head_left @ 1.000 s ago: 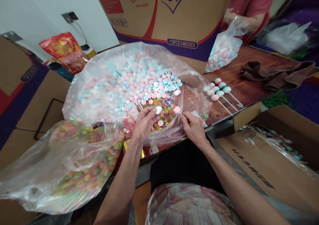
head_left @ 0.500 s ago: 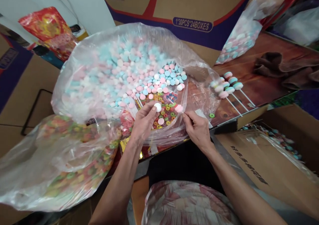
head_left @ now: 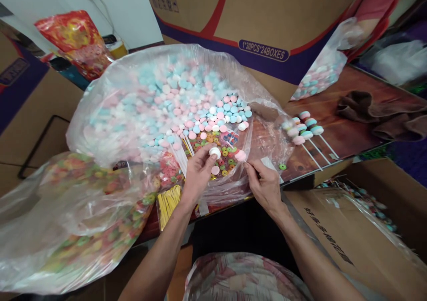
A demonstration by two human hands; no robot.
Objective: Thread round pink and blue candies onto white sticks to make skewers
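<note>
A round white candy (head_left: 215, 152) is pinched between the thumb and fingers of my left hand (head_left: 199, 166). To its right, my right hand (head_left: 264, 179) grips a thin stick, mostly hidden by the fingers, with a pink candy (head_left: 240, 155) and a small green ring at its tip. Below both hands lie many colourful candy rings (head_left: 227, 163) and one loose pink disc (head_left: 215, 170). Behind them a large clear bag (head_left: 207, 54) lies open, full of pink, blue and white discs (head_left: 176, 83). Several finished-looking candy sticks (head_left: 308, 127) lie at the right.
A bag of candy rings (head_left: 96, 230) lies at the left, beside yellow ties (head_left: 168, 203). An open carton (head_left: 327, 225) stands at the lower right. Brown cloth (head_left: 370, 112) lies on the table (head_left: 340, 154). A person's arm shows at the upper right, by a filled bag (head_left: 322, 72).
The view has shifted, so the scene sits slightly lower. My left hand has turned the white candy a little and moved slightly toward the right hand. Both hands keep their hold.
</note>
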